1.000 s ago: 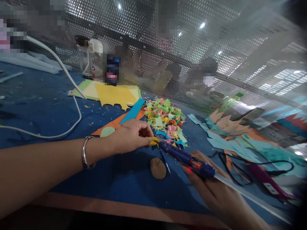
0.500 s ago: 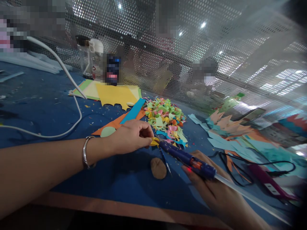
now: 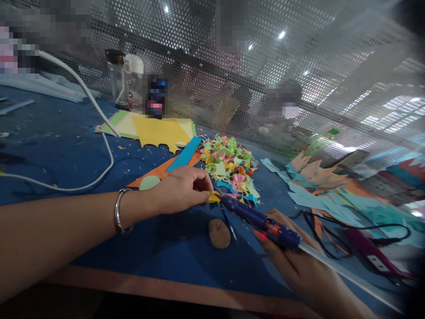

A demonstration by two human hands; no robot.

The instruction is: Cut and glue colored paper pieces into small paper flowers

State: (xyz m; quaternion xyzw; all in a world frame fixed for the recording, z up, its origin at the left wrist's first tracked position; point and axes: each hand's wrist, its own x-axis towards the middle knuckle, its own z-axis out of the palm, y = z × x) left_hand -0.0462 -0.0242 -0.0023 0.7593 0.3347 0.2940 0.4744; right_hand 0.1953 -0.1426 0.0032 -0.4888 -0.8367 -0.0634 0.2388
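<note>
Between the thumb and fingertips of my left hand point(image 3: 186, 188) is a small yellow paper piece point(image 3: 214, 197). My right hand point(image 3: 292, 261) is wrapped round a dark blue hot glue gun point(image 3: 245, 212), a long clear glue stick point(image 3: 348, 274) running out of its back end. The gun's nozzle points left and meets or nearly meets the yellow piece; I cannot tell if they touch. A red light glows by the right fingers. Just below the nozzle lie a round brown disc point(image 3: 219, 234) and a thin blue pointed tool point(image 3: 228, 223).
Behind my hands sits a heap of coloured paper scraps point(image 3: 229, 161). Yellow and green sheets point(image 3: 162, 130), a blue strip point(image 3: 186, 153) and bottles point(image 3: 134, 82) stand or lie further back. A white cable point(image 3: 76, 75) crosses the left; a purple power strip point(image 3: 368, 252) lies right.
</note>
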